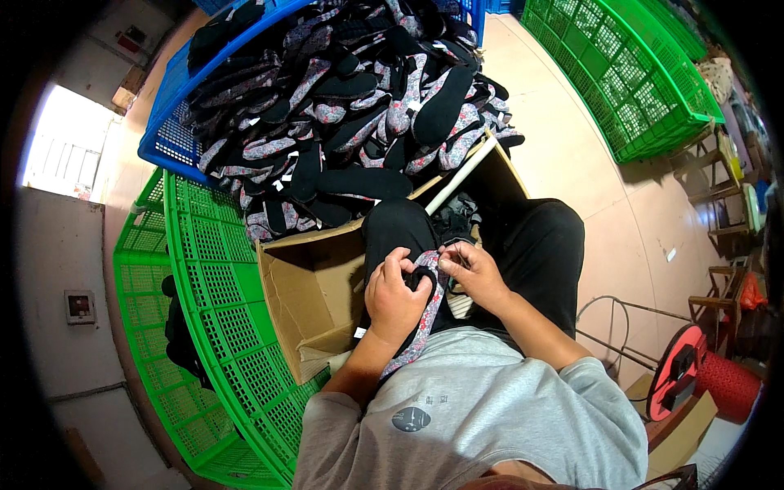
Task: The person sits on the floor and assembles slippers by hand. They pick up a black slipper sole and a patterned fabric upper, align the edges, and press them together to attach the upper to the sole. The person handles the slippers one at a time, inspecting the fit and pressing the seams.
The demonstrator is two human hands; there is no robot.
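Above my lap I hold a floral fabric slipper (pixel 422 328) with a dark lining, its length running down against my grey shirt. My left hand (pixel 395 296) grips its side, with the thumb by the dark opening and the fingers curled. At its upper end my right hand (pixel 474 273) is closed in a pinch on the edge. Whether a small tool or thread is between those fingertips cannot be made out. Past my knees lies a big heap of similar slippers (pixel 351 184), floral with black soles.
A blue crate (pixel 167 122) holds the heap. An open cardboard box (pixel 314 286) stands by my left leg, beside green crates (pixel 224 302). Another green crate (pixel 621 82) is at far right. A red reel (pixel 676 371) with wire hoops stands right, near wooden stools (pixel 714 298).
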